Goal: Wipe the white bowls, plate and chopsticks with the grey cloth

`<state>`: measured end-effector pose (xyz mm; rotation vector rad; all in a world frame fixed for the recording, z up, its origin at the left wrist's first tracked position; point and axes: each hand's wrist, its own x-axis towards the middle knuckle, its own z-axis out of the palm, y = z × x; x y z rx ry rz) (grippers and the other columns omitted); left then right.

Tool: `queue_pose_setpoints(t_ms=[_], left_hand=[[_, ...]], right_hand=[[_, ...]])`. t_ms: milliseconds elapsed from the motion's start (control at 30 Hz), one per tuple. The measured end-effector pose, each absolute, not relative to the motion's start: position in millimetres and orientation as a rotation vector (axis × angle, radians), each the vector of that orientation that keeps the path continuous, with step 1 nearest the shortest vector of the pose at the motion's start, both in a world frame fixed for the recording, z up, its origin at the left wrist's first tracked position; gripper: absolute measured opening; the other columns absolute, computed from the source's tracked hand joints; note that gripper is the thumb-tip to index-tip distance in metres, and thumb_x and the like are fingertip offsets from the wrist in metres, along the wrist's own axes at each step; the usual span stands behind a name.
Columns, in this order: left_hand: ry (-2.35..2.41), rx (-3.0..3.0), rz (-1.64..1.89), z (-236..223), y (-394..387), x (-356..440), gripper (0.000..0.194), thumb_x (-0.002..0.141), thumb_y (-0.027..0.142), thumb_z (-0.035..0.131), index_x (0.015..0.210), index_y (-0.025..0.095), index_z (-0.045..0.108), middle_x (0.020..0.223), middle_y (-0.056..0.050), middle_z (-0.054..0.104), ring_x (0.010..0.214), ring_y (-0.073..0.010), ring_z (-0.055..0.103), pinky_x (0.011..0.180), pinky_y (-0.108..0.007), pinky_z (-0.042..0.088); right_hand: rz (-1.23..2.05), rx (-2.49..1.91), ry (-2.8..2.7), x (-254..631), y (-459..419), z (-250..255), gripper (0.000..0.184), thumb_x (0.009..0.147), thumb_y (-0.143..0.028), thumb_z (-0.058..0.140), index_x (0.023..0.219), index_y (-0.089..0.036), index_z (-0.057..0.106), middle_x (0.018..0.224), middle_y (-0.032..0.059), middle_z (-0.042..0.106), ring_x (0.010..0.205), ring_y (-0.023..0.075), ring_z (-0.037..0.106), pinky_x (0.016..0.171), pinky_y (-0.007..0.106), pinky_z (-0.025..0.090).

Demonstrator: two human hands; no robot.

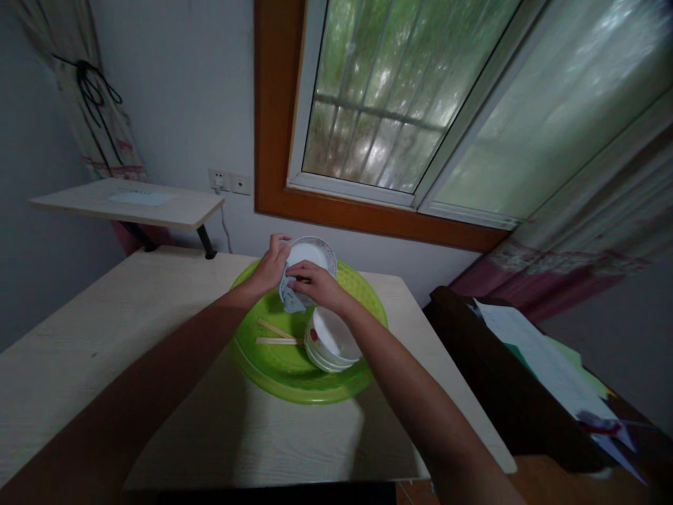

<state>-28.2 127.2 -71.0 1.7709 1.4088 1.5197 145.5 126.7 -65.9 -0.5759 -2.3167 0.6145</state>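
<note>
At the far left I have a raised shelf standing on the pale table, well apart from the work. Next comes the left hand, which I read as clamped on the near-left rim of a white dish, fingers at the edge; how its thumb sits underneath I cannot tell. Just right of that wrist, lower down, two chopsticks lie in the green basin, their right ends by the bowls. The grey-blue cloth is bunched against the left part of the dish, hanging below it. The white dish itself is tilted over the basin's far side; whether it touches the rim I can't make out. The right hand has its fingers closed on the cloth, pressing it to the dish, so both hands work close together. To wipe well, I'd keep the left grip firm at the rim, press the cloth flat, and turn the dish so each part comes under it. I'd gather the loose tail, and keep the right forearm clear of the stacked bowls beneath it. Farthest right, papers lie on dark furniture, well apart.
</note>
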Motion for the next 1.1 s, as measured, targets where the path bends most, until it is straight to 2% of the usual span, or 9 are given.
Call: queue_pose_setpoints(t_ms=[67, 200, 333, 433, 533, 700, 833, 1100], left_hand=[[1.388, 1.772, 1.523, -72, 128, -29, 0.039, 0.097, 0.041, 0.034, 0.126, 0.019, 0.045, 0.106, -0.008, 0.060, 0.085, -0.0188, 0.055, 0.084, -0.035, 0.045], [1.381, 1.745, 1.511, -71, 127, -30, 0.039, 0.098, 0.042, 0.034, 0.127, 0.019, 0.044, 0.099, -0.007, 0.060, 0.082, -0.0191, 0.056, 0.081, -0.035, 0.046], [1.400, 1.701, 1.533, -68, 126, -32, 0.034, 0.097, 0.040, 0.035, 0.124, 0.021, 0.044, 0.092, -0.004, 0.057, 0.079, -0.0186, 0.054, 0.078, -0.034, 0.044], [1.411, 1.661, 1.577, -67, 126, -33, 0.030, 0.097, 0.037, 0.036, 0.121, 0.022, 0.045, 0.089, -0.004, 0.056, 0.079, -0.0190, 0.053, 0.078, -0.034, 0.043], [1.406, 1.659, 1.611, -69, 127, -35, 0.029, 0.096, 0.038, 0.037, 0.118, 0.022, 0.046, 0.095, -0.005, 0.056, 0.082, -0.0192, 0.053, 0.080, -0.035, 0.043], [1.358, 1.639, 1.580, -73, 130, -35, 0.031, 0.096, 0.042, 0.038, 0.119, 0.023, 0.045, 0.093, -0.003, 0.056, 0.079, -0.0183, 0.053, 0.077, -0.033, 0.043], [1.325, 1.621, 1.561, -76, 134, -36, 0.030, 0.095, 0.044, 0.038, 0.117, 0.024, 0.046, 0.087, -0.001, 0.054, 0.078, -0.0181, 0.053, 0.076, -0.033, 0.044], [1.241, 1.691, 1.549, -78, 138, -33, 0.029, 0.096, 0.044, 0.038, 0.109, 0.022, 0.051, 0.102, -0.005, 0.059, 0.095, -0.0193, 0.056, 0.092, -0.034, 0.045]], right_hand=[[0.670, -0.564, -2.283, 146, 125, -65, 0.021, 0.089, -0.024, 0.069, 0.108, -0.018, 0.073, 0.110, 0.0087, 0.068, 0.100, 0.0187, 0.064, 0.094, 0.035, 0.050], [0.905, -0.644, -2.191, 147, 117, -63, 0.039, 0.086, -0.031, 0.072, 0.122, -0.018, 0.063, 0.109, 0.0070, 0.067, 0.088, 0.0157, 0.064, 0.085, 0.033, 0.054], [1.006, -0.568, -2.199, 149, 110, -59, 0.036, 0.084, -0.035, 0.073, 0.114, -0.019, 0.065, 0.123, 0.0093, 0.062, 0.102, 0.0170, 0.065, 0.088, 0.033, 0.056], [0.814, -0.490, -2.303, 150, 110, -56, 0.030, 0.084, -0.039, 0.074, 0.108, -0.021, 0.071, 0.129, 0.0101, 0.061, 0.118, 0.0207, 0.061, 0.101, 0.039, 0.052], [0.639, -0.444, -2.386, 151, 113, -57, 0.031, 0.088, -0.042, 0.071, 0.112, -0.023, 0.074, 0.129, 0.0095, 0.064, 0.123, 0.0218, 0.059, 0.111, 0.044, 0.044], [0.438, -0.431, -2.478, 152, 112, -59, 0.037, 0.097, -0.045, 0.058, 0.125, -0.023, 0.069, 0.137, 0.0106, 0.060, 0.128, 0.0215, 0.057, 0.113, 0.044, 0.044], [0.165, -0.456, -2.573, 151, 106, -55, 0.046, 0.100, -0.046, 0.052, 0.134, -0.017, 0.063, 0.148, 0.0153, 0.050, 0.139, 0.0257, 0.047, 0.118, 0.046, 0.039], [-0.128, -0.617, -2.586, 149, 105, -51, 0.056, 0.102, -0.049, 0.042, 0.141, -0.011, 0.054, 0.153, 0.0197, 0.042, 0.142, 0.0297, 0.041, 0.119, 0.048, 0.037]])
